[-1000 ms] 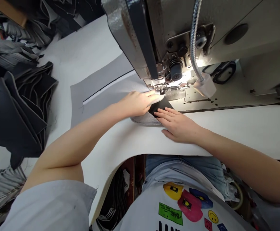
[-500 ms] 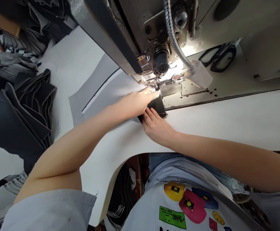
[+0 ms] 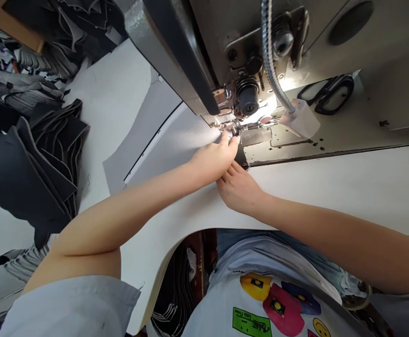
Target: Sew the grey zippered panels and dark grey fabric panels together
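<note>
My left hand (image 3: 211,158) grips a grey mesh fabric (image 3: 179,140), its fingertips right beside the presser foot (image 3: 233,127) of an industrial sewing machine (image 3: 204,42). My right hand (image 3: 239,187) lies just below, its fingertips on a black fabric piece (image 3: 241,157). That piece shows only as a narrow strip between my hands and the needle plate (image 3: 256,136). The needle itself is hidden behind the foot and the glare of the machine light. A flat grey panel (image 3: 148,135) lies under the mesh on the white table.
Black scissors (image 3: 330,96) rest on the machine bed behind the foot. A flexible metal lamp arm (image 3: 269,47) runs down at the right of the machine head. Stacked dark fabric pieces (image 3: 32,173) lie at the table's left. The white table (image 3: 190,220) curves around my body.
My hands have drawn closer together at the presser foot. Much less black fabric shows, and the mesh's lower edge is now hidden under my left hand. My head has shifted the view slightly.
</note>
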